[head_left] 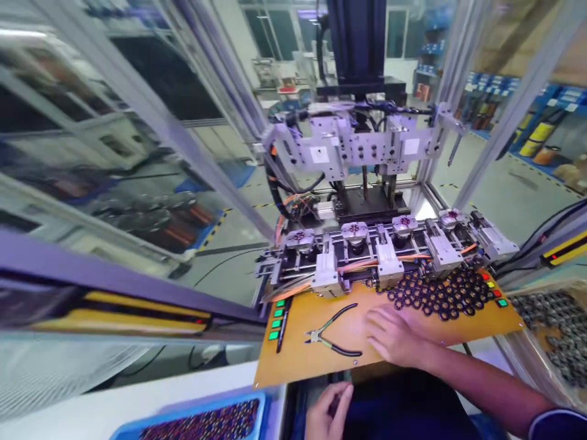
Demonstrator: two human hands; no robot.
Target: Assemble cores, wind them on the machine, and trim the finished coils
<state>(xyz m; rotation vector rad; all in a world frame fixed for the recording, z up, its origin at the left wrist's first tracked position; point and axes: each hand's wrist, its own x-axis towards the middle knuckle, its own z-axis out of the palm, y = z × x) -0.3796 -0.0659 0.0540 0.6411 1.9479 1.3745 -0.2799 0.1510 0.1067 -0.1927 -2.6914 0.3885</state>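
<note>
In the head view, the right hand (394, 335) lies palm down on an orange board (293, 362), with its grip released and the fingers spread. A dark sleeve (557, 425) shows at the lower right, where the bare forearm ends. The fingertips are just beside a heap of black rings (435, 293) lying loose on the board. To the left of the hand lies a pair of cutters (323, 333) with black and green handles, and beyond them, near the board's left edge, a black pen (283, 327) lies beside a column of green buttons (276, 321). The left hand (328, 410) sits lower down, off the board, below its front edge, with the fingers curled; I cannot tell whether its grip holds anything. Behind the board stands a metal machine (358, 146) with a row of round holders (354, 235) and bundles of orange wires (353, 266). On a white table (137, 391) at the lower left sits a blue tray (215, 400) of small mixed parts. To the right of the board, a bin (554, 324) holds more dark rings.
</note>
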